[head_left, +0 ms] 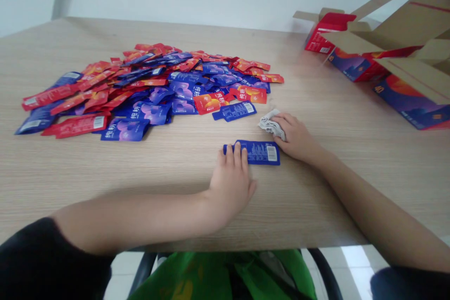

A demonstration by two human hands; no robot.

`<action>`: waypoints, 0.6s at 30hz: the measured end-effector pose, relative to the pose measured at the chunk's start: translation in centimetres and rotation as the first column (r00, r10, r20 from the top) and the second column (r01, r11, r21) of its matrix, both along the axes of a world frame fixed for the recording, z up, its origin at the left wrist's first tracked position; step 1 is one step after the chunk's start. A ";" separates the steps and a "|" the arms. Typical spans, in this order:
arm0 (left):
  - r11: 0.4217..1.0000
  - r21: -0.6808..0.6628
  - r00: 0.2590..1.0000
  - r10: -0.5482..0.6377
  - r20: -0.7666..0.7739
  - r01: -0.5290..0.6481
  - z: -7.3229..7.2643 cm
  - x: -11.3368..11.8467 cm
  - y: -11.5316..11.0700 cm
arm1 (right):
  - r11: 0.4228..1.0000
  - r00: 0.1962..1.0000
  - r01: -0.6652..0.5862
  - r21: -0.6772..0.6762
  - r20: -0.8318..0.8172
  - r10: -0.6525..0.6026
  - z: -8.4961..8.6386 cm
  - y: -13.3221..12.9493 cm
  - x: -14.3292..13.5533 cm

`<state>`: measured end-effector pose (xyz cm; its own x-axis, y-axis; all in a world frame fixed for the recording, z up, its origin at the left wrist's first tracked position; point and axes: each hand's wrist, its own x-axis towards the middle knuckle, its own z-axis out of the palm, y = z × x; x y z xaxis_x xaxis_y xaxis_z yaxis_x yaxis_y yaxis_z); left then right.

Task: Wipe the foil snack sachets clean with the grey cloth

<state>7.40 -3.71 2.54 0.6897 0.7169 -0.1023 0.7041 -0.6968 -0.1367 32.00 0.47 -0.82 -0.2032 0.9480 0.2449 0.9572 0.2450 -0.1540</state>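
A blue packet (262,152) with a barcode lies flat on the table in front of me. My left hand (233,176) rests on its left end, fingers stretched out and pressing it down. To the right and a little farther back, my right hand (293,138) has its fingers closed on a crumpled grey-white cloth (272,124), which touches the tabletop. Just beyond the packet lies another blue packet (235,111), at the near edge of a large pile of red and blue packets (151,89).
Open cardboard boxes stand at the right: a small red one (325,33) at the back, a blue and red one (355,63), and a larger blue one (411,101) nearer. The wooden table (105,168) ends close to my body.
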 end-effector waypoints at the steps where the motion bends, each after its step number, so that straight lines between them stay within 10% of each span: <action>1: 1.000 0.002 0.999 0.031 -0.016 -0.031 -0.3 0.0 -0.3 | 1.000 1.000 0.002 0.001 -0.005 -0.002 0.0 0.0 0.0; 12: 0.994 0.054 0.995 -0.096 0.032 0.094 -0.9 0.0 -0.4 | 0.981 0.931 0.149 0.128 -0.351 -0.096 2.6 -1.6 -2.7; 18: 0.991 0.095 0.996 -0.094 0.007 0.093 -0.8 0.0 -1.0 | 0.997 0.997 -0.078 0.013 -0.015 0.078 2.1 -4.5 -8.6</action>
